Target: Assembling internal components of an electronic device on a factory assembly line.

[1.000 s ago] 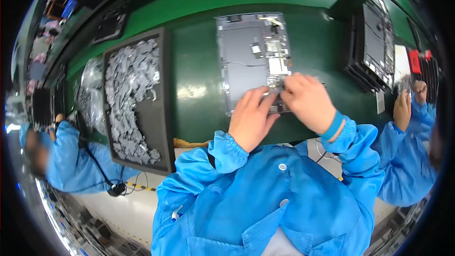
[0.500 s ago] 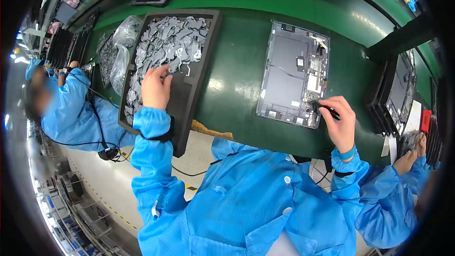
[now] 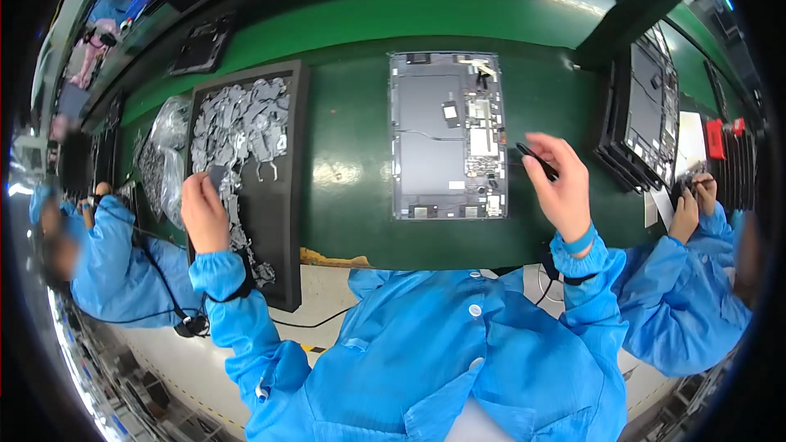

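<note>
My left hand (image 3: 205,213) is over the left side of a black tray (image 3: 278,254). Between its thumb and fingers is a small flat grey part (image 3: 217,173). Many similar thin grey parts (image 3: 246,119) lie heaped in the tray, some with pale tails. My right hand (image 3: 561,188) grips black tweezers (image 3: 540,162), their tip pointing left, just off the right edge of an opened tablet housing (image 3: 430,168). That housing lies flat on the green bench, its circuit board (image 3: 483,131) along the right side and a dark cable across its middle.
Clear plastic bags (image 3: 168,164) of small parts sit left of the tray. More housings (image 3: 643,115) stand stacked at the right beside a dark post (image 3: 643,12). Another dark housing (image 3: 202,42) lies at the back left. Co-workers in blue sit on both sides; a red block (image 3: 715,139) is far right.
My right hand has drawn the tweezers away from the circuit board. My left hand has shifted toward the tray's left edge, and a grey part now shows in its fingers. The whole view has turned.
</note>
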A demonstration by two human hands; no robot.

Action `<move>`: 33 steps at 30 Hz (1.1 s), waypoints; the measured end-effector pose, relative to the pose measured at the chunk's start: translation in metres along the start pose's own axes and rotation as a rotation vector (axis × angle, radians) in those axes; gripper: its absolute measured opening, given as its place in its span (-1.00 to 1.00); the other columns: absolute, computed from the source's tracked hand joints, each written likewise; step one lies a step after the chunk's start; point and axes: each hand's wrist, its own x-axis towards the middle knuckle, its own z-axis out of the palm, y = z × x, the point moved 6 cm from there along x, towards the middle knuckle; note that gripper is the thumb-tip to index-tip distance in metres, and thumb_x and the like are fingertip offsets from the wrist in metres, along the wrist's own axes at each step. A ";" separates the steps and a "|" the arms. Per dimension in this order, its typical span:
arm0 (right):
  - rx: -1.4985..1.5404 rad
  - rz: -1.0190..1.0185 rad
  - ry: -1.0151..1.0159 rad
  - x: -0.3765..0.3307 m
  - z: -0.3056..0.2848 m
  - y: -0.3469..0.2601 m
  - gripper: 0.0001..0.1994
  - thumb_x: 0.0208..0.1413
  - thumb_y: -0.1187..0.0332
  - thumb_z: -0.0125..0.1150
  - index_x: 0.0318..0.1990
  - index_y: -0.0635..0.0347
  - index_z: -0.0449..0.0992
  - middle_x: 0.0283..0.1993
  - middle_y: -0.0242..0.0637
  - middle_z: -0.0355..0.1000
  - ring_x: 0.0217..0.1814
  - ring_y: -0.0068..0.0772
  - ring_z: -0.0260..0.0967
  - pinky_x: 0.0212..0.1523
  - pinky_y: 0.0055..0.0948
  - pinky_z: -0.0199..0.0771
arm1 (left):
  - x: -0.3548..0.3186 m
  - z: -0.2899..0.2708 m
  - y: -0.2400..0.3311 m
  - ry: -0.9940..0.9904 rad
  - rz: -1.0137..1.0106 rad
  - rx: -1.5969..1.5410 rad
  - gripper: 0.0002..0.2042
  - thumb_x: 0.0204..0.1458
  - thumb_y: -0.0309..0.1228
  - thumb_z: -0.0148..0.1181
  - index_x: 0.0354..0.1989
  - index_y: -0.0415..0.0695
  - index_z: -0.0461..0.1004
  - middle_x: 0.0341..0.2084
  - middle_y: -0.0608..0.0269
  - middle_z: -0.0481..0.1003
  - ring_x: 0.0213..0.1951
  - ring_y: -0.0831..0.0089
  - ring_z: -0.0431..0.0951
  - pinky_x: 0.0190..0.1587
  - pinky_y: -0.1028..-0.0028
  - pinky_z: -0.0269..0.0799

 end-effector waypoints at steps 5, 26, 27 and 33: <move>0.053 0.104 0.026 0.025 0.026 0.038 -0.73 0.00 0.46 0.28 -0.11 0.29 0.50 -0.30 -0.12 0.50 -0.32 -0.31 0.51 -0.27 -0.39 0.50 | -0.005 0.008 0.062 -0.108 -0.293 -0.651 -0.82 0.26 -0.53 -0.07 0.00 -0.22 0.33 -0.29 0.28 0.45 -0.37 0.65 0.48 -0.38 0.61 0.43; -0.086 0.251 0.008 0.078 0.051 0.053 -0.72 -0.02 0.25 0.26 -0.28 0.29 0.44 -0.54 -0.05 0.47 -0.45 -0.01 0.50 -0.38 -0.15 0.47 | 0.070 0.134 0.303 -0.595 0.173 -0.942 -0.83 0.17 -0.50 0.07 -0.11 -0.22 0.53 -0.31 0.24 0.45 -0.45 0.56 0.44 -0.37 0.56 0.39; -0.087 0.258 0.010 0.079 0.051 0.054 -0.72 -0.02 0.25 0.26 -0.28 0.29 0.44 -0.54 -0.05 0.47 -0.45 -0.01 0.50 -0.38 -0.15 0.47 | 0.073 0.138 0.307 -0.602 0.200 -0.913 -0.82 0.18 -0.50 0.07 -0.10 -0.21 0.53 -0.30 0.23 0.45 -0.45 0.56 0.44 -0.38 0.56 0.40; 0.074 0.259 0.027 0.078 0.036 0.067 -0.75 0.02 0.27 0.17 -0.34 0.34 0.51 -0.49 -0.01 0.49 -0.41 -0.10 0.52 -0.35 -0.30 0.48 | 0.086 0.175 0.329 -0.676 0.291 -0.957 -0.80 0.17 -0.50 0.05 -0.06 -0.19 0.51 -0.38 0.22 0.49 -0.48 0.53 0.45 -0.38 0.51 0.41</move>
